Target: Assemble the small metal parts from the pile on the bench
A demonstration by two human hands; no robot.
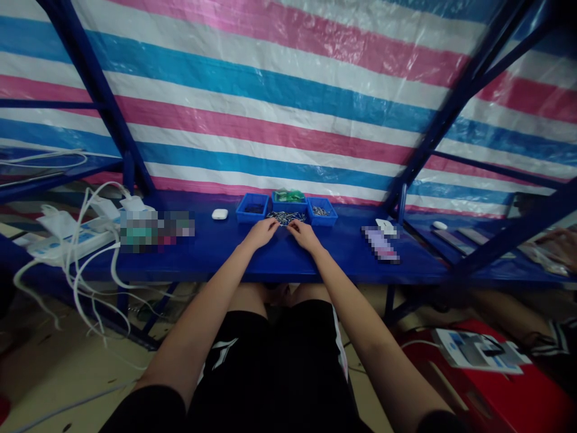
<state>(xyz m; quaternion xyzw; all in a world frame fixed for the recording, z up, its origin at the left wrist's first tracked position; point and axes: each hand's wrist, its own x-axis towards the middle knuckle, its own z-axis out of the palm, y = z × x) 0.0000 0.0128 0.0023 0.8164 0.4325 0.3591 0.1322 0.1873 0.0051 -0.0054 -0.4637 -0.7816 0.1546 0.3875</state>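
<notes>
A loose pile of thin, shiny metal pieces, perhaps screws or pins, lies on the blue table in front of me. My left hand rests at the pile's near left edge, its fingertips drawn together in a pinch. Opposite it, my right hand is closed in a similar pinch at the near right edge. Whatever is between the fingers of either hand is too small to make out. Just behind are a blue bin with dark pieces, a blue bin with green contents, and a blue bin with small metal pieces.
A white case sits left of the bins. Farther left, a power strip trails tangled white cables. A purple phone-like item lies to the right. Blue frame posts rise beside the table; another person's arm is at far right.
</notes>
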